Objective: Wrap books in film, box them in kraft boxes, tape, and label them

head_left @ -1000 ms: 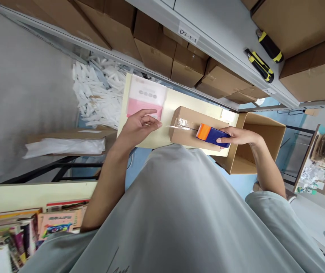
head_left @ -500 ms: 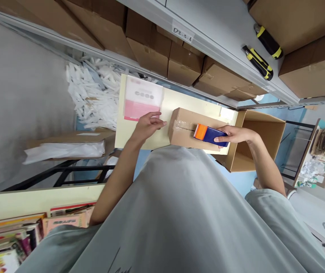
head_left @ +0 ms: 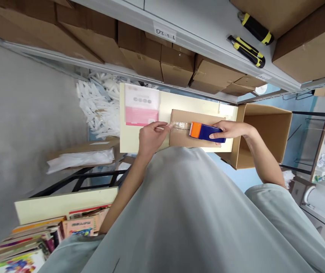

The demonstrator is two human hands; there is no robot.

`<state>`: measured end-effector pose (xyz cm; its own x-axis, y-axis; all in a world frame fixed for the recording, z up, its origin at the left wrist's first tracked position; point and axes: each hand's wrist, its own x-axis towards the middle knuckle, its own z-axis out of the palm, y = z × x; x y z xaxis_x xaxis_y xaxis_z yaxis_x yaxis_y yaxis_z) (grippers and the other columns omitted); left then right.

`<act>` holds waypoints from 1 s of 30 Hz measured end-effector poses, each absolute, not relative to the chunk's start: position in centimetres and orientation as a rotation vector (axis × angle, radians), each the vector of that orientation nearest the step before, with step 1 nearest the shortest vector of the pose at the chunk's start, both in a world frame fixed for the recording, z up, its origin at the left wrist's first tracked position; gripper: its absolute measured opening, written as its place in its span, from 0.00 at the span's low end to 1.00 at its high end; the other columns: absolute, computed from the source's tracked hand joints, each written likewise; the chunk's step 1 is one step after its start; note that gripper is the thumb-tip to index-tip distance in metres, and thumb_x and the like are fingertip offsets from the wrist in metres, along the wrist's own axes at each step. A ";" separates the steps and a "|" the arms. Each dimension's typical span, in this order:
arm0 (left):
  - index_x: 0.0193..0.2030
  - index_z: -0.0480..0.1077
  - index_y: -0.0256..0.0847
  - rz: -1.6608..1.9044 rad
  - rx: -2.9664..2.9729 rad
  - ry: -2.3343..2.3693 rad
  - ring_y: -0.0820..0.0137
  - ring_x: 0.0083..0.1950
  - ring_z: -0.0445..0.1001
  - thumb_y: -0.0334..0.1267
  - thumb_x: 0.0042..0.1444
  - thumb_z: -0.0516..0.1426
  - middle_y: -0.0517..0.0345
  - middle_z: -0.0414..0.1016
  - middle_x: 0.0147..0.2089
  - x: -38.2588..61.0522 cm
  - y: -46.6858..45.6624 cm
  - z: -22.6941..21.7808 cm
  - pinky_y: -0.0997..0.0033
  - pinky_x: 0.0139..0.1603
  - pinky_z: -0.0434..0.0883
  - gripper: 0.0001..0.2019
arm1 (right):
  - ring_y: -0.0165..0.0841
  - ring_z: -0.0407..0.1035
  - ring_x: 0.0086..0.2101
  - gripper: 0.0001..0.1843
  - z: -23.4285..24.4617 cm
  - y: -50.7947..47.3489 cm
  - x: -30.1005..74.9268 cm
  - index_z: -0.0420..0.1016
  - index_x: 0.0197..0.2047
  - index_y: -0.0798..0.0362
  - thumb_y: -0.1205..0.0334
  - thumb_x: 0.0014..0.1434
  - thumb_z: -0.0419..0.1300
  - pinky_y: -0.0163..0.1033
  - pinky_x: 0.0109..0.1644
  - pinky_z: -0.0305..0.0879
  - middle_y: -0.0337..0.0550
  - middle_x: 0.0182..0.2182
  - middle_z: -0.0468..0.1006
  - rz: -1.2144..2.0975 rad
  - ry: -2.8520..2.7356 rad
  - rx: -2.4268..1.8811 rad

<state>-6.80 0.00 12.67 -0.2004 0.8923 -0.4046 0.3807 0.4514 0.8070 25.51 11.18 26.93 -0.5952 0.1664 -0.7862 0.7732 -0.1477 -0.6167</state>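
A closed cardboard box [head_left: 182,141] lies on the pale yellow table top right in front of me. My right hand [head_left: 227,130] grips a tape dispenser [head_left: 211,134] with a dark blue body and an orange toothed end, held low over the box's top. From that end a strip of clear tape [head_left: 181,125] runs left along the middle seam. My left hand [head_left: 154,138] is at the box's left edge, thumb and index finger pinched at the strip's end. Its remaining fingers are curled.
Left of the box lies a pink and white sheet [head_left: 142,105]. An open carton [head_left: 264,136] stands against the table's right end. Above, a shelf carries two utility knives [head_left: 247,51] and boxes. White packing scraps [head_left: 101,104] and books [head_left: 32,242] are at the left.
My left hand has moved right to the box's left edge and the tape there. The dispenser has shifted slightly left in my right hand. The view has turned a little.
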 end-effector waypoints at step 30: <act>0.49 0.84 0.41 0.892 0.995 2.183 0.59 0.45 0.88 0.50 0.68 0.61 0.51 0.87 0.44 -3.7 -0.9 12.7 0.54 0.53 0.87 0.16 | 0.35 0.76 0.29 0.40 25.5 11.6 36.6 0.84 0.35 0.51 0.17 0.59 0.69 0.41 0.36 0.71 0.39 0.23 0.79 -1.842 1.592 0.875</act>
